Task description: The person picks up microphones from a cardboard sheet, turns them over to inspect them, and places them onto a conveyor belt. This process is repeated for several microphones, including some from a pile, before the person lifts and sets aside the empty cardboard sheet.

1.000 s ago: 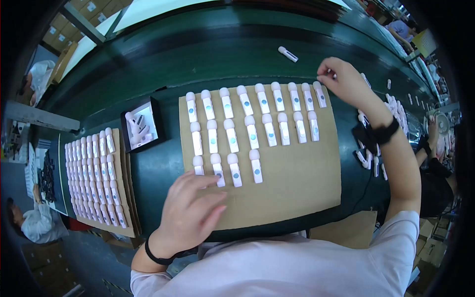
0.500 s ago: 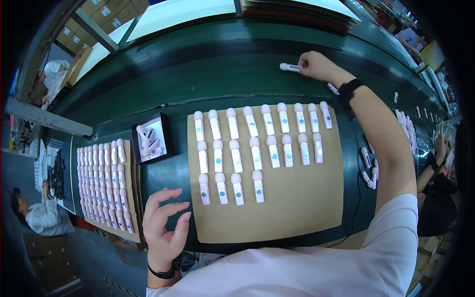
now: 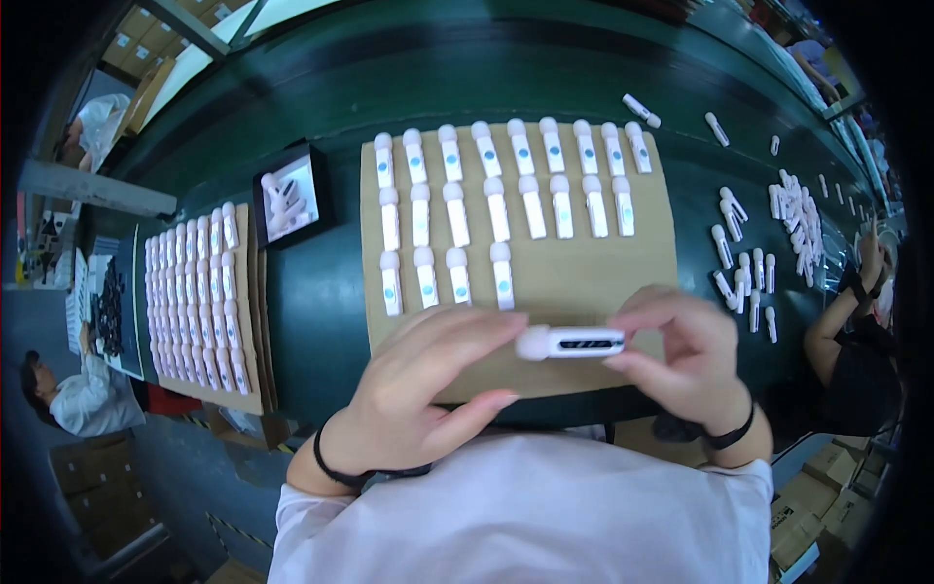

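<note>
Fingers of the right hand (image 3: pixel 699 362) pinch one end of a white device (image 3: pixel 572 343), dark panel (image 3: pixel 592 344) blurred from where I stand. Left hand (image 3: pixel 409 389): thumb and fingers apart, tips beside the device's round head (image 3: pixel 532 343), contact unclear. Cardboard sheet (image 3: pixel 584 268) below, partly hidden.

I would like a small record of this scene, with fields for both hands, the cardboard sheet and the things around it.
Right hand: pinches the held device by the end opposite its round head
Left hand: open, near that head; contact unclear
Cardboard sheet: three rows of laid-out devices: nine, eight, four
Left side: black box with loose pieces; second sheet bearing rows
Right side: scattered devices
</note>
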The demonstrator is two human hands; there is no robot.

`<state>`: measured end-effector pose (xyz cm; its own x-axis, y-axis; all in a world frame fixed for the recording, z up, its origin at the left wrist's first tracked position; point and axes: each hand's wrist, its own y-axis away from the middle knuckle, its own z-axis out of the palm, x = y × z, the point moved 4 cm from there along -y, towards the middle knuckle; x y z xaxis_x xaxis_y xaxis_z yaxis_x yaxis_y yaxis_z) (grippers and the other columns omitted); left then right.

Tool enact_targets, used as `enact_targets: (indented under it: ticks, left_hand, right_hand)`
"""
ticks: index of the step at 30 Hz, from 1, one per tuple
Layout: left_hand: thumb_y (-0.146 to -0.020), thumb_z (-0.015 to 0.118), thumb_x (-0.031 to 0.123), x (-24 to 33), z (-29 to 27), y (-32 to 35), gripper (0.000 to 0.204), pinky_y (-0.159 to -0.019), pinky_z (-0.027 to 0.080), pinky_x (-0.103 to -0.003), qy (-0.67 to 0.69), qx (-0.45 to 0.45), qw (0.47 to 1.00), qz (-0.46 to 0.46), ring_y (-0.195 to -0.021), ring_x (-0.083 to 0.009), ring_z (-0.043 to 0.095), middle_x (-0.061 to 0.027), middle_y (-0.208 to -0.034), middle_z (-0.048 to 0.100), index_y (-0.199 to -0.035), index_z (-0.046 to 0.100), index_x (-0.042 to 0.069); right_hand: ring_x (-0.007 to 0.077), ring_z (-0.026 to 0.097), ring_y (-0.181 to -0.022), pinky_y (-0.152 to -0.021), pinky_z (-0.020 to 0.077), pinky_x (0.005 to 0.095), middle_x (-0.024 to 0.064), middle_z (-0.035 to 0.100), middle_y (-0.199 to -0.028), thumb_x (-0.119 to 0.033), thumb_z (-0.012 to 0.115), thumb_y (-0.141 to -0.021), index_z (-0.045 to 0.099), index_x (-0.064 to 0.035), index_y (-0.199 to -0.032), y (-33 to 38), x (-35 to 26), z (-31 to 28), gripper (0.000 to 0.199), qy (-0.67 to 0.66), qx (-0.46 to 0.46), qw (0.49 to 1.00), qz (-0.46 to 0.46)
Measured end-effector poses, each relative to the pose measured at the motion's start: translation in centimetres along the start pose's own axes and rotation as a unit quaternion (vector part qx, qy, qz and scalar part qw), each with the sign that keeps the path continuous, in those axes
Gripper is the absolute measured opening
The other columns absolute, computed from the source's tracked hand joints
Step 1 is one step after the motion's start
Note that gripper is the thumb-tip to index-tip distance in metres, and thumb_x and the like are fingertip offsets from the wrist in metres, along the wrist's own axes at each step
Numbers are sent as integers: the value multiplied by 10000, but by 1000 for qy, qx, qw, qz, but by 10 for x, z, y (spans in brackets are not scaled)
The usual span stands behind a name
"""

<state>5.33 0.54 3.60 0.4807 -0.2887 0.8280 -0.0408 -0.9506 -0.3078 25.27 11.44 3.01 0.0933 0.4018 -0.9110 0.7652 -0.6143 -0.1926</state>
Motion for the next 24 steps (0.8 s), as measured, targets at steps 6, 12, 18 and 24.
enact_targets:
  ticks: [6, 12, 18, 24]
  left_hand:
    - [-724, 780, 48, -5, 15, 12, 258, -920, 489, -436, 2, 9, 999, 31, -896, -249, 653, -123, -948, 686, -949, 660, 10]
    - [-717, 780, 28, -5, 16, 17, 257, -929, 482, -452, 4, 36, 999, 29, -844, -227, 647, -91, -861, 682, -944, 662, 16]
    - [-725, 764, 16, -2, 17, 14, 245, -956, 461, -465, 5, 35, 998, 42, -849, -224, 639, -89, -883, 673, -944, 653, 14]
    - [-728, 745, 9, -8, 18, 12, 231, -972, 445, -471, -11, 16, 999, 36, -921, -239, 632, -110, -959, 666, -931, 635, 22]
  right_hand:
    - [196, 629, -779, -712, 477, 294, 139, 667, -904, 40, 740, -756, 644, 50, -972, 22, 6, 39, 237, -88, 57, 994, -17]
    - [203, 638, -799, -713, 483, 295, 137, 668, -911, 28, 750, -761, 640, 42, -981, 26, 6, 46, 246, -109, 63, 991, -37]
    - [217, 666, -767, -683, 516, 294, 129, 683, -875, -1, 748, -768, 661, 14, -959, 24, 8, 46, 210, -100, 91, 989, -54]
    - [242, 630, -844, -704, 499, 312, 104, 657, -889, 67, 704, -738, 666, -19, -983, 21, 2, 44, 262, -61, 94, 988, -105]
